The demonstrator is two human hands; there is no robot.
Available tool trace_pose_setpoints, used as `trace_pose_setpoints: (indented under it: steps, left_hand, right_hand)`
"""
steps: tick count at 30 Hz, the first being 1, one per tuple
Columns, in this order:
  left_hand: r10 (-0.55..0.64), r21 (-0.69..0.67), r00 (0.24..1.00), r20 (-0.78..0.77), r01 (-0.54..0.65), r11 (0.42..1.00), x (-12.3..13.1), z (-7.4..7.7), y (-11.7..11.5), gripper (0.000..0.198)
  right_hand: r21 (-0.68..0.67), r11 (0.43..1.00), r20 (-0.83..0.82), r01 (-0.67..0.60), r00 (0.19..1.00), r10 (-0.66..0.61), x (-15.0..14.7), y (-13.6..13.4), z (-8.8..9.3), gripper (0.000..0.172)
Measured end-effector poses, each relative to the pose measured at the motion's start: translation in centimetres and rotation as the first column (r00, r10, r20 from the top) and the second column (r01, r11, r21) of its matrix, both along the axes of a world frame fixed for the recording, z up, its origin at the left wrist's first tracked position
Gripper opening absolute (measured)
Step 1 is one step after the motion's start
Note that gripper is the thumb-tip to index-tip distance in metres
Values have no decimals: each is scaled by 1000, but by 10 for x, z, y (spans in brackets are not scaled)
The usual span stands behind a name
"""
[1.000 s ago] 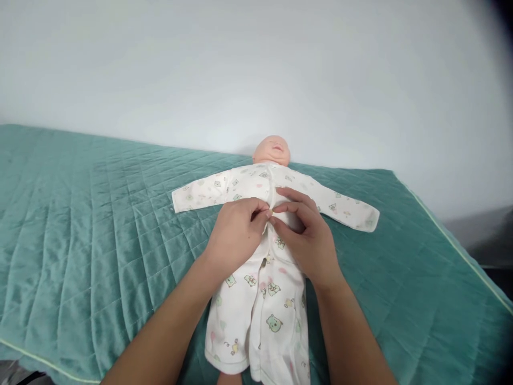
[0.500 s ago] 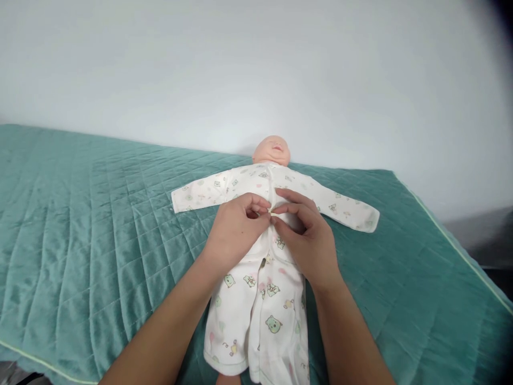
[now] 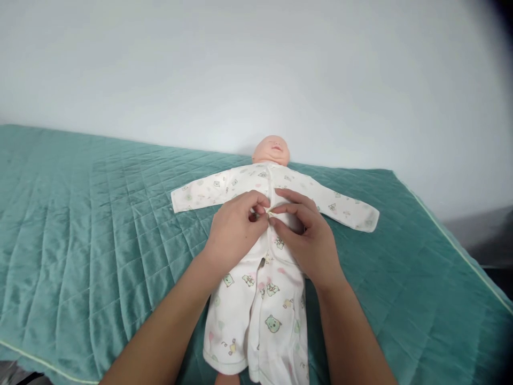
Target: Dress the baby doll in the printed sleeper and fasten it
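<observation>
A baby doll [image 3: 272, 149] lies on its back, dressed in a white baby romper [image 3: 276, 321] printed with small bears. The romper's sleeves stretch out to both sides. At the front seam over the belly, my left hand [image 3: 240, 224] pinches the cloth edge between thumb and forefinger. Right beside it, my right hand [image 3: 308, 230] pinches the same seam, its fingertips almost touching the left ones. Whatever fastener may be between the fingertips is hidden or too small to make out. Farther down, a small gap in the seam shows dark between the legs.
A green quilted cover [image 3: 100, 224] with pale yellow piping spreads under the doll. Behind its far edge rises a plain white wall [image 3: 240, 69]. At the lower edge a bit of the doll's foot [image 3: 227, 379] shows below one trouser leg.
Both hands stay at the belly seam, with the left fingers shifted very slightly up and left. The doll and romper lie almost unchanged.
</observation>
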State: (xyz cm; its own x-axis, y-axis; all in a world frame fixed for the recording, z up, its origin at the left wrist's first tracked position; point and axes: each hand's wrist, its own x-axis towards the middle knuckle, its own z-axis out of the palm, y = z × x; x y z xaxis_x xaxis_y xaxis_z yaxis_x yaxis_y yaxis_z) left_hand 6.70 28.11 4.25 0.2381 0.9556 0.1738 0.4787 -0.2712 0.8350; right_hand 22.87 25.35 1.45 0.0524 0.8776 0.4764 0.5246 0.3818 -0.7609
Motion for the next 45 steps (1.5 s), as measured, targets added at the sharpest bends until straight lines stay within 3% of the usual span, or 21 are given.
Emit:
trace_pose_setpoints:
  steps: [8, 15, 22, 35, 40, 45]
  left_hand:
    - [-137, 138, 990, -34, 140, 980, -8, -5, 4, 19]
    - [-207, 209, 976, -74, 218, 953, -13, -9, 11, 17]
    - [-202, 262, 970, -138, 232, 937, -12, -10, 11, 14]
    - [-81, 9, 997, 6, 80, 997, -3, 0, 8, 10]
    - [-61, -179, 979, 194, 97, 979, -5, 3, 7, 13]
    - [-42, -217, 969, 242, 97, 971, -6, 3, 6, 22]
  right_hand:
    - [23, 1000, 48, -4, 999, 3, 7, -3, 3, 8]
    - [124, 992, 29, 25, 999, -29, 10, -5, 5, 20]
    - [190, 982, 88, 17, 995, -35, 8, -4, 6, 23]
    - [275, 961, 155, -10, 987, -34, 3, -3, 4, 30]
    - [215, 976, 116, -36, 993, 11, 0, -4, 3, 26]
    - [126, 992, -14, 24, 1000, -22, -4, -4, 2, 23]
